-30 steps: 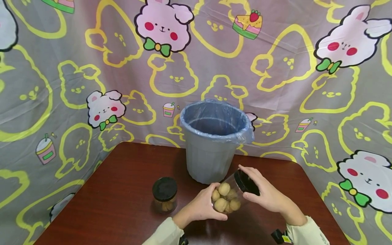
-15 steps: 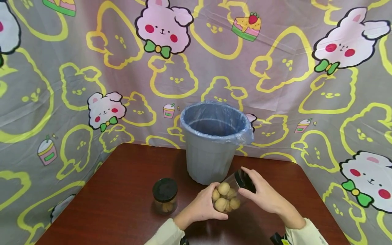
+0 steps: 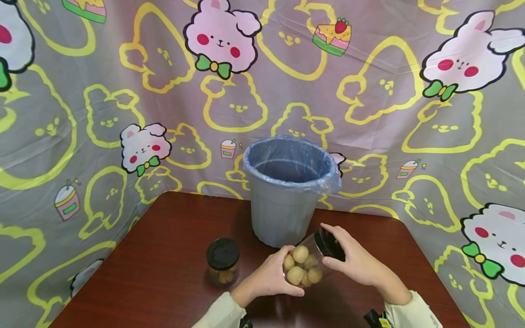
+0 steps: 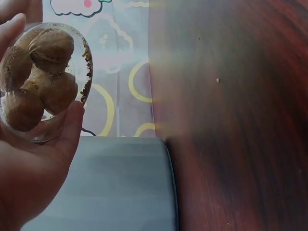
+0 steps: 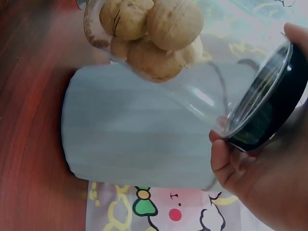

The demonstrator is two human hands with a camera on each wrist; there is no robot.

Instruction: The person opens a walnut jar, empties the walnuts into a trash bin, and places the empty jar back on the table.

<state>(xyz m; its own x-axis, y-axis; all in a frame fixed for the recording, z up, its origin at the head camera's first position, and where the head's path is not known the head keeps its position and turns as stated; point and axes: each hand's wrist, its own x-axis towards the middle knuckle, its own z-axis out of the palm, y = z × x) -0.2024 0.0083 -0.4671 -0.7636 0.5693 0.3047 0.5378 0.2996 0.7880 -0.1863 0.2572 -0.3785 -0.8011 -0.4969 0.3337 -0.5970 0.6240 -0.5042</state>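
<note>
A clear jar (image 3: 319, 258) with walnuts (image 3: 301, 254) inside is tilted in front of the bin, its base low to the left and its black lid (image 3: 324, 243) up to the right. My left hand (image 3: 270, 275) grips the base, thumb on the near side; the left wrist view shows crumbs inside the jar's bottom rim. Curled round the lid is my right hand (image 3: 361, 259), with fingers and thumb on opposite edges. In the right wrist view the lid (image 5: 272, 108) sits on the jar's mouth, and the walnuts (image 5: 154, 38) lie toward the base.
A grey bin (image 3: 280, 214) lined with a blue bag (image 3: 295, 184) stands behind the hands. Left of them, a second black-lidded jar (image 3: 223, 262) with brown pieces inside stands upright on the dark red table (image 3: 172, 255). A patterned curtain (image 3: 176, 68) encloses the back and sides.
The right hand's fingers and thumb shift slightly on the lid, down and back up again. The left hand and jar base stay nearly in place; the head view drifts a little.
</note>
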